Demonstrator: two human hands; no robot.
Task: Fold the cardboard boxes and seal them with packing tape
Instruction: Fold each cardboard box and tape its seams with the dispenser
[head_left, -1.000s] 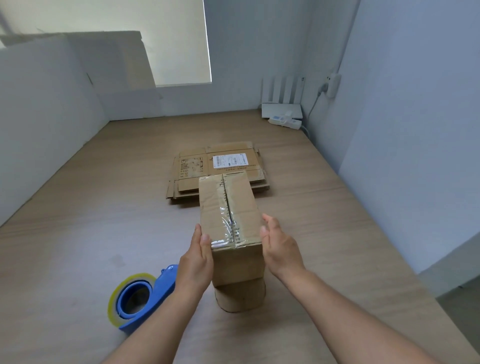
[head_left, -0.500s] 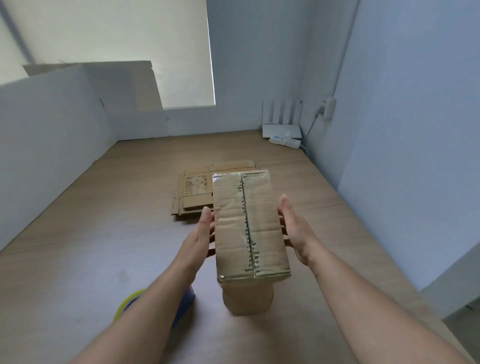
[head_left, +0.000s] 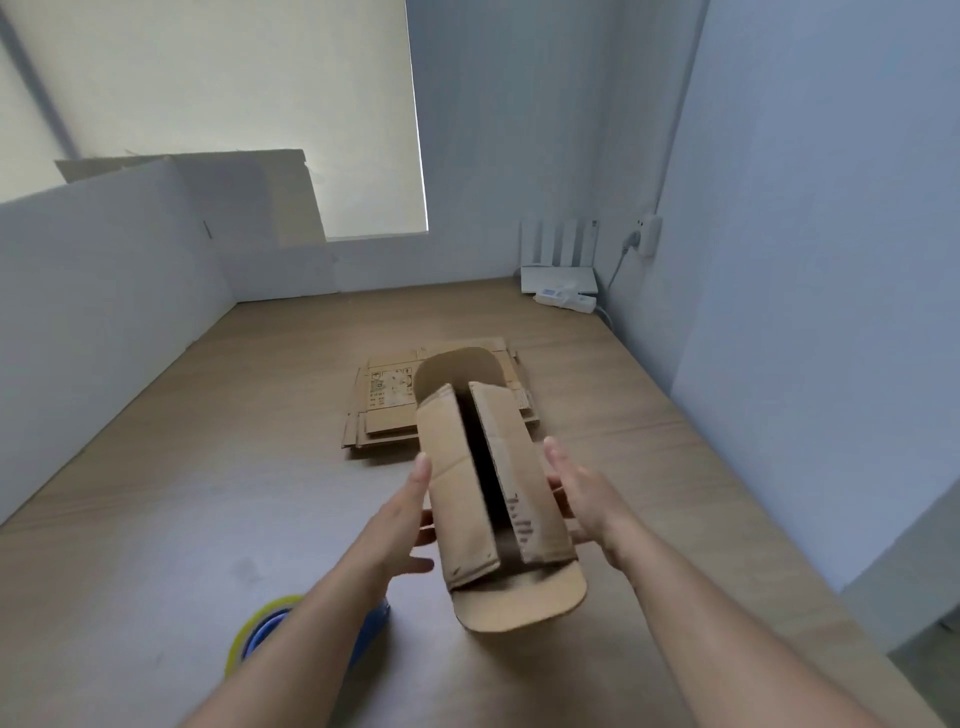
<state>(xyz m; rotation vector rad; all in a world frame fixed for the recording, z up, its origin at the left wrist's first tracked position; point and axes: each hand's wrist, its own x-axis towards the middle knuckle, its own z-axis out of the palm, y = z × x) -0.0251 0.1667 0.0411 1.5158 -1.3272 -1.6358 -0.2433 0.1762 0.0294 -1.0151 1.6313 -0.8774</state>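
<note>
Box (head_left: 457, 493) (2 flaps ajar) pressed between flat left hand (head_left: 405, 525) and right hand (head_left: 582, 499).

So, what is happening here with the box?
A person holds a cardboard box between the left hand and right hand, over the table. Its upper side is not taped; two flaps stand apart with a dark gap. Flat boxes lie behind it, and the tape dispenser lies beside the left arm.

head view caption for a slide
Left hand and right hand hold a cardboard box, unsealed flaps up, over a table with flattened boxes and tape.
</note>
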